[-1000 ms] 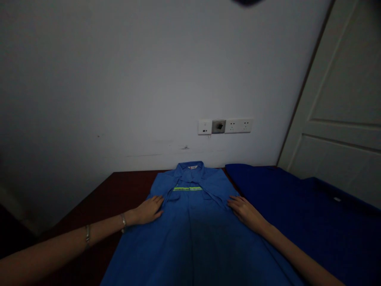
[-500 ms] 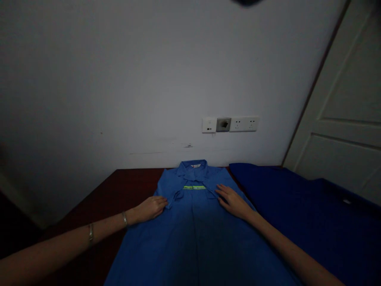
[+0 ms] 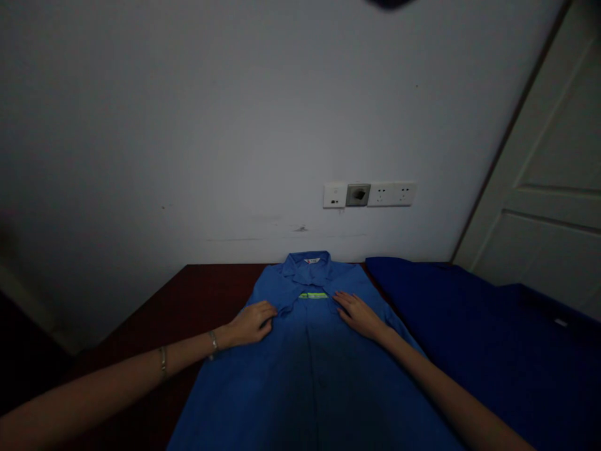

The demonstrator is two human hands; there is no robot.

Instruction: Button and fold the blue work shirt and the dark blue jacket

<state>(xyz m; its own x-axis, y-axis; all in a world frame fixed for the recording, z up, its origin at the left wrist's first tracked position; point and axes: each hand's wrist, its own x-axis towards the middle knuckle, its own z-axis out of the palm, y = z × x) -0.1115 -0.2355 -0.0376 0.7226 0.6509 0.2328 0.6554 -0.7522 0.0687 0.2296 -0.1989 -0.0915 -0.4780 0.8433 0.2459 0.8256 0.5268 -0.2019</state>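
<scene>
A blue work shirt [image 3: 314,376] lies front up, its collar [image 3: 307,266] toward the wall. Both sleeves fold inward over the chest, leaving a short piece of yellow-green reflective strip [image 3: 313,295] showing between them. At the left sleeve's edge, my left hand [image 3: 253,322] has its fingers curled on the cloth, thumb lower; the fingertips are partly hidden. My right hand [image 3: 361,315] rests flat on the right side of the chest, fingers stretched toward the strip.
The shirt lies on a dark red tabletop [image 3: 216,288] against a pale wall [image 3: 211,125]. Darker blue cloth [image 3: 451,326] with a small white label spreads along the right. Wall sockets [image 3: 369,195] sit above the collar, and a panelled door [image 3: 549,194] stands at right.
My right hand has moved inward from the shirt's right edge onto the chest. My left hand has shifted right with the sleeve edge, so less strip shows. The view has turned slightly left.
</scene>
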